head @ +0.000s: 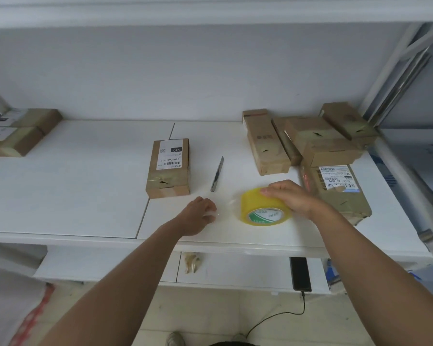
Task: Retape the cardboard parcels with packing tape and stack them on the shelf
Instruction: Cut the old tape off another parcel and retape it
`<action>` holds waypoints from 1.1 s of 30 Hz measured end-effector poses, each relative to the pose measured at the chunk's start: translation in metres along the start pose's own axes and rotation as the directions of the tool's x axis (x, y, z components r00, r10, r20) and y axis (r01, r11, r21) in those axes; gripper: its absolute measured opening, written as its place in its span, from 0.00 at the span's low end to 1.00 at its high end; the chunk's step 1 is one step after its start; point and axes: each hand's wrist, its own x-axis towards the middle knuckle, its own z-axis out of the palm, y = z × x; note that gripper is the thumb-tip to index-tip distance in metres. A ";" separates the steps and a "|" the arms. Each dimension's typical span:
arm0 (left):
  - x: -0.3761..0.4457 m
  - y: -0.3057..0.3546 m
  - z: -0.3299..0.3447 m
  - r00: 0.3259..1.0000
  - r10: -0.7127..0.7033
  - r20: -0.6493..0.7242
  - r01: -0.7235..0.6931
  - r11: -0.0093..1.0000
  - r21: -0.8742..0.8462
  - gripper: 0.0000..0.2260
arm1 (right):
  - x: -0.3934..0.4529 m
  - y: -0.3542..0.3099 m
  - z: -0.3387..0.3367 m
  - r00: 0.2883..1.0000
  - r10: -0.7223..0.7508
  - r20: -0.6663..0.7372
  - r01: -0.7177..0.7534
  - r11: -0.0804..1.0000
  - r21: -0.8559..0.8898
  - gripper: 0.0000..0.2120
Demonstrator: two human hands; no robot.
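Note:
A yellow roll of packing tape [256, 208] sits on the white shelf [85, 196] near its front edge. My right hand [289, 197] lies over the roll's top with fingers curved round it. My left hand [198, 214] pinches the clear loose end of tape [223, 208], stretched out to the left of the roll. A cardboard parcel with a white label [169, 168] lies behind my left hand. A utility knife [217, 174] lies between that parcel and the roll.
Several cardboard parcels [308, 138] are heaped at the back right, one labelled parcel [340, 193] just right of my right hand. Two taped parcels [18, 132] sit at the far left. A black phone [300, 273] on a cable lies on the lower shelf.

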 end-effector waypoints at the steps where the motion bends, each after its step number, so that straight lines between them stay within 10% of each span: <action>1: 0.000 0.001 -0.001 1.000 -0.003 0.002 0.003 1.000 0.000 0.11 | 0.000 -0.003 -0.001 1.000 0.010 -0.001 -0.010 1.000 -0.020 0.23; 12: -0.003 0.011 -0.017 0.999 -0.033 0.017 0.035 0.997 -0.071 0.06 | 0.012 -0.031 0.026 0.985 -0.049 -0.166 -0.062 0.797 -0.601 0.24; 33: -0.030 0.036 -0.085 0.974 -0.131 0.185 0.174 0.957 -0.234 0.05 | 0.012 -0.028 0.017 0.991 -0.075 -0.109 0.008 0.858 -0.513 0.28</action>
